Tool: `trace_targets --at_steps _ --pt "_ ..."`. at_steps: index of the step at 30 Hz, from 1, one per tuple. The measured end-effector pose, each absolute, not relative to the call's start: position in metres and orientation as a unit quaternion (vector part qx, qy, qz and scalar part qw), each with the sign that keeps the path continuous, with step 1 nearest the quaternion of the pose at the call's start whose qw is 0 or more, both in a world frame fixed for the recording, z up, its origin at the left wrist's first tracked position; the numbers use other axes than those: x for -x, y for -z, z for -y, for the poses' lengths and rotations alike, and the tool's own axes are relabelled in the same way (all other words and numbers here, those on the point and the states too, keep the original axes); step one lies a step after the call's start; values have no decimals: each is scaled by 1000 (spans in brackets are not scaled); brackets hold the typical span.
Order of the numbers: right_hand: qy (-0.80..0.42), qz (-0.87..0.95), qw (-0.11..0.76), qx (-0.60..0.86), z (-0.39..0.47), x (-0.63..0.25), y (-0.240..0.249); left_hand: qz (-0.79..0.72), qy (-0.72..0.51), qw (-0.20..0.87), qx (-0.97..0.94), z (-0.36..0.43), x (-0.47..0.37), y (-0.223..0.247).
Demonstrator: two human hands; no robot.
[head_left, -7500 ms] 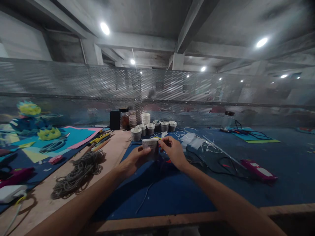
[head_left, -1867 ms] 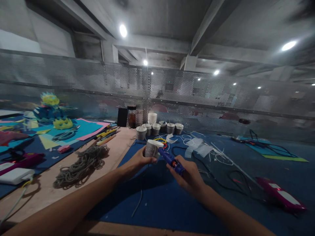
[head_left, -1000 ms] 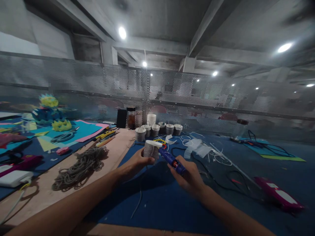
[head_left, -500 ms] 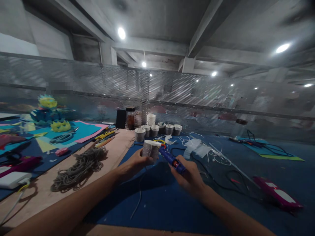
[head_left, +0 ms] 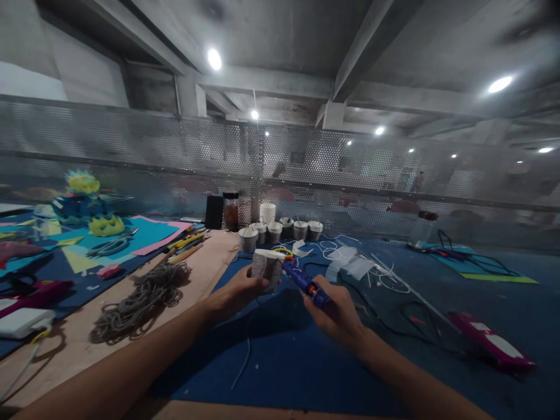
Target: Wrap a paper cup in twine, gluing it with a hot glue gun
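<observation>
My left hand (head_left: 242, 287) is closed around a small paper cup (head_left: 266, 267), which is tilted, with its white rim toward the upper right. Grey cord is wound on the cup, and a loose cord end (head_left: 247, 357) trails below onto the blue mat. In my right hand (head_left: 335, 306) is a blue hot glue gun (head_left: 301, 281), gripped by its body. Its nozzle points up and left, close to the cup's rim; whether it touches, I cannot tell. Behind them stands a row of similar cups (head_left: 275, 232) with cord on them.
A bundle of grey cord (head_left: 137, 303) lies left, by pencils (head_left: 188, 248), pliers (head_left: 111, 245) and coloured paper (head_left: 151, 233). Right are plastic scraps (head_left: 347, 262), a black cable and a magenta device (head_left: 490, 341). A dark-lidded jar (head_left: 231, 211) stands behind, before a perforated metal screen (head_left: 297, 157).
The cup in my left hand has shifted very slightly left and turned a little. The glue gun stays at its rim. The whole view has moved slightly.
</observation>
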State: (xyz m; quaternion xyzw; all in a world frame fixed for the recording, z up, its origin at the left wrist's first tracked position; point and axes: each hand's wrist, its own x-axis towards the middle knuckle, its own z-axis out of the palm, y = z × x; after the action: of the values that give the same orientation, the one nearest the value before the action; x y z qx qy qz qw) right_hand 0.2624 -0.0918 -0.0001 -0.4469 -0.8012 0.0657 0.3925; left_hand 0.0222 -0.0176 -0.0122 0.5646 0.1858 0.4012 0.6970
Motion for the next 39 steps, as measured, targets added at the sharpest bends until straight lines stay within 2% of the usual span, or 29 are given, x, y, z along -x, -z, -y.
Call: trace_targets --at_steps 39 --pt "-92 794 419 431 89 -266 2 -158 -372 746 -529 15 -11 13"
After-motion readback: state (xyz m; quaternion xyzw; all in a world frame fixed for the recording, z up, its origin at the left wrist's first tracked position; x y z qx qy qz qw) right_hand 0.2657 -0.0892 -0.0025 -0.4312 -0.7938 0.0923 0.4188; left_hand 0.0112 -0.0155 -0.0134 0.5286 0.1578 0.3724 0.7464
